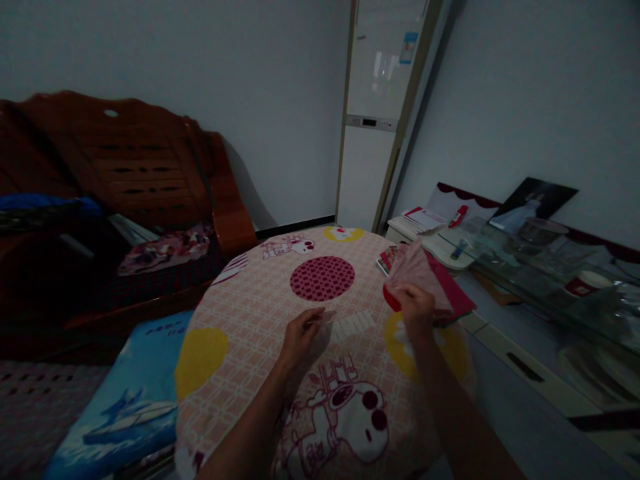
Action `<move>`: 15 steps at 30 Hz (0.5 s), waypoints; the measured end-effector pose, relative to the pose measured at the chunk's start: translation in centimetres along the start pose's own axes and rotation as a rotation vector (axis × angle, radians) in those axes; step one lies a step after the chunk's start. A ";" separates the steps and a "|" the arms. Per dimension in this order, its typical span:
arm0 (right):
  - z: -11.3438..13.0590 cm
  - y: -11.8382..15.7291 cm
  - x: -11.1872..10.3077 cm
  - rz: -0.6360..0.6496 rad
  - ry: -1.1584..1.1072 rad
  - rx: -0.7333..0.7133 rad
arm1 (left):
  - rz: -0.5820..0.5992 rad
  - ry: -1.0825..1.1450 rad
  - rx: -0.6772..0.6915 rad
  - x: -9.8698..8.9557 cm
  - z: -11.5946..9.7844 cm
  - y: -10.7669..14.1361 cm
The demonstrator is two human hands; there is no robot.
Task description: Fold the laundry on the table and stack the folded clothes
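Observation:
A round table [260,307] wears a pink patterned cloth with cartoon dogs and coloured circles. Over its middle is my left hand [303,333], fingers curled together beside a small pale, see-through strip [353,325]; whether the fingers hold anything is too small to tell. At the table's right side my right hand [416,305] pinches the lower edge of a light pink cloth [417,267]. This cloth lies over a dark red cloth or folder [453,287]. A bright red rounded piece [391,298] shows just left of my right hand.
A wooden bench [135,167] with a floral cloth [167,252] stands at the left, near a blue printed box or bag [135,393]. On the right, a glass-topped cabinet [530,273] holds a photo [533,200], a paper cup [587,283] and papers [425,219]. A tall white appliance [367,167] stands behind.

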State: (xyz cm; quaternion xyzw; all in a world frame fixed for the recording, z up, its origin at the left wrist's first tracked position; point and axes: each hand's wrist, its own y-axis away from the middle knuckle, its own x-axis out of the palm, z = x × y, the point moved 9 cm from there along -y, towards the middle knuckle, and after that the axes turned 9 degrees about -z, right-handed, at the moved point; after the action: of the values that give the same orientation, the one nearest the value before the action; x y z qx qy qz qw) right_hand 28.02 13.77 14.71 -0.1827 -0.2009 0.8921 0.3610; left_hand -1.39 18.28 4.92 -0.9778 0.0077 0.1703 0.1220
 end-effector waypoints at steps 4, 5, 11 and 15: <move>3.1 2.4 4.1 0.169 -0.276 0.128 | 0.039 0.072 0.097 -2.1 -5.3 0.1; 3.2 2.4 4.0 0.127 -0.298 0.148 | 0.066 0.041 0.130 -2.4 -6.3 0.2; 2.4 4.4 5.8 0.308 -0.347 0.221 | 0.184 -0.137 0.268 0.9 -6.8 1.3; 0.8 4.9 5.1 0.370 -0.234 0.190 | 0.218 -0.244 0.234 3.9 -2.9 1.2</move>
State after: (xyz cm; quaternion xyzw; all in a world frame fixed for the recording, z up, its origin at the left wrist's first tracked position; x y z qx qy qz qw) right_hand 21.39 14.06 12.09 -0.0770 -0.1194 0.9731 0.1813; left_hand 3.16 16.56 5.99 -0.9224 0.1187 0.2977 0.2157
